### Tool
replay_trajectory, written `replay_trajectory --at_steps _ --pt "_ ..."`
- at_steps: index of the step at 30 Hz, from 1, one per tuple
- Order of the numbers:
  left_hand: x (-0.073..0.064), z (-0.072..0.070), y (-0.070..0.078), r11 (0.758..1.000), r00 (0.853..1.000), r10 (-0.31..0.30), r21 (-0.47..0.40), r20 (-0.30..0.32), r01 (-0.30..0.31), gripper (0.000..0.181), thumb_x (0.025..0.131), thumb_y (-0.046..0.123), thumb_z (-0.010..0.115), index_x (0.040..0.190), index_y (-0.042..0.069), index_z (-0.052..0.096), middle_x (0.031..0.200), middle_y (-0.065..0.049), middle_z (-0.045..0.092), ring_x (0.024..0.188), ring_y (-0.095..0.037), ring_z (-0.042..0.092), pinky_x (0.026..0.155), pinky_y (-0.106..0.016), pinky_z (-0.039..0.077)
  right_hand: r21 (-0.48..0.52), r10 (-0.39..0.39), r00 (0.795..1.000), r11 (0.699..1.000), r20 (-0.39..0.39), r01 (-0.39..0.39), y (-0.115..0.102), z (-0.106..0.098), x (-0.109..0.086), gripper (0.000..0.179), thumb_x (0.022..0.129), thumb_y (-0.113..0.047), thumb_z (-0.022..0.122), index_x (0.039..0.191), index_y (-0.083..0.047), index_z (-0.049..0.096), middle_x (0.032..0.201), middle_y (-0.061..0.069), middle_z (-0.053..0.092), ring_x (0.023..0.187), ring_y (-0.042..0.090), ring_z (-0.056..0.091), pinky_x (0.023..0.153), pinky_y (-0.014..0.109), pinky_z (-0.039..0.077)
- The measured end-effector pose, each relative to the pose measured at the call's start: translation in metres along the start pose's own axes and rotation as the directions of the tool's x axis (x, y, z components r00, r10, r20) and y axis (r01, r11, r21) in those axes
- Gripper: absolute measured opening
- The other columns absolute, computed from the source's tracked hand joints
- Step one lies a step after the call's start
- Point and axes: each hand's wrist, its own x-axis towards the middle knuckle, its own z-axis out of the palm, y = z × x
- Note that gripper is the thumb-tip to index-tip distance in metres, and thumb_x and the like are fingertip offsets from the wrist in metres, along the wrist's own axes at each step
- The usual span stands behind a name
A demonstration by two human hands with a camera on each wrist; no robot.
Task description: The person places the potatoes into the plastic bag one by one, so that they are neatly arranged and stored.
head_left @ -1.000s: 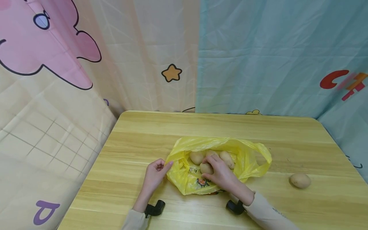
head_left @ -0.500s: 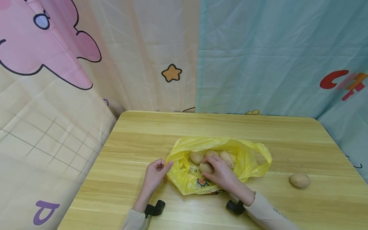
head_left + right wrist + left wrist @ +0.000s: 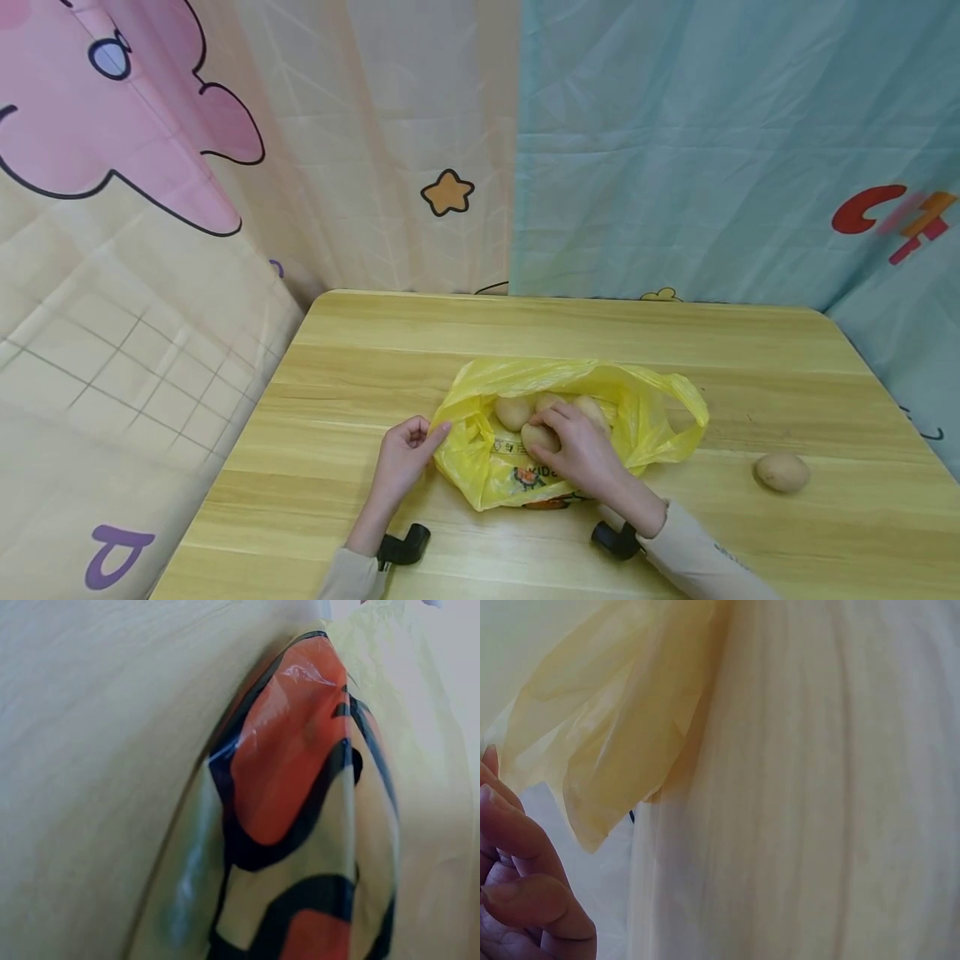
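Observation:
A yellow plastic bag (image 3: 480, 483) lies on its side on the table, its mouth spread toward me. My left hand (image 3: 401, 458) pinches the left edge of that mouth. In the left wrist view, curled fingers (image 3: 536, 900) show beside the hanging yellow plastic (image 3: 630, 727). My right hand (image 3: 588, 454) reaches into the bag and grips a potato (image 3: 534, 437) between thumb and fingers. Behind it sit more potatoes, one at the left (image 3: 513, 412) and one partly covered by the hand (image 3: 592, 410). The right wrist view shows the bag's orange and black print (image 3: 292, 750), with the hand out of sight.
A single potato (image 3: 782, 472) lies on the wooden table (image 3: 360, 358) to the right of the bag. The bag's handle loop (image 3: 693, 408) sticks out on that same side. Printed curtains (image 3: 637, 167) hang behind the table and along its sides.
Very little differs. My right hand has shifted slightly with the potato in its grip, and more print shows at the bag's near edge. The left hand keeps its place.

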Motion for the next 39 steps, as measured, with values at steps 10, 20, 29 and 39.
replay_trajectory --at_steps 10,20,29,39 --pt "-0.0003 -0.0006 0.0001 1.0 1.0 0.002 -0.021 -0.002 -0.002 0.033 0.086 0.02 0.073 0.065 0.005 0.051 0.054 0.0 0.043 0.048 -0.009 0.037 0.045 -0.019 0.03 -0.012 -0.01 1.0 1.0 -0.006 0.01 0.0016 -0.0015 0.001 0.03 0.07 -0.019 0.085 0.094 -0.011 0.069 0.094 -0.002 0.062 0.087 0.018 0.059 0.074 0.036 0.047" --pt "-0.0006 -0.0008 0.001 1.0 1.0 0.001 -0.015 -0.002 -0.001 0.032 0.086 0.019 0.072 0.065 0.005 0.053 0.054 -0.001 0.043 0.048 -0.009 0.038 0.045 -0.019 0.03 -0.003 -0.018 1.0 1.0 -0.002 0.018 0.0021 -0.0032 0.0007 0.027 0.072 -0.017 0.084 0.092 -0.009 0.068 0.091 -0.001 0.062 0.084 0.016 0.058 0.072 0.033 0.048" --pt "-0.0009 -0.0003 0.0 1.0 1.0 -0.005 -0.027 -0.001 0.005 0.032 0.086 0.018 0.072 0.066 0.004 0.052 0.054 -0.001 0.043 0.048 -0.009 0.037 0.045 -0.019 0.029 -0.006 -0.026 1.0 1.0 -0.012 0.026 0.0029 -0.0034 0.0005 0.025 0.072 -0.016 0.083 0.091 -0.01 0.068 0.089 -0.001 0.062 0.081 0.015 0.057 0.07 0.032 0.048" --pt "-0.0003 -0.0004 -0.0006 1.0 1.0 -0.004 -0.024 0.004 0.004 0.032 0.086 0.019 0.073 0.066 0.004 0.053 0.054 -0.001 0.044 0.048 -0.009 0.038 0.045 -0.019 0.031 0.01 -0.022 0.999 1.0 -0.032 0.022 0.0046 -0.0053 -0.0023 0.023 0.073 -0.014 0.083 0.09 -0.008 0.068 0.09 0.0 0.062 0.081 0.015 0.056 0.071 0.033 0.046"
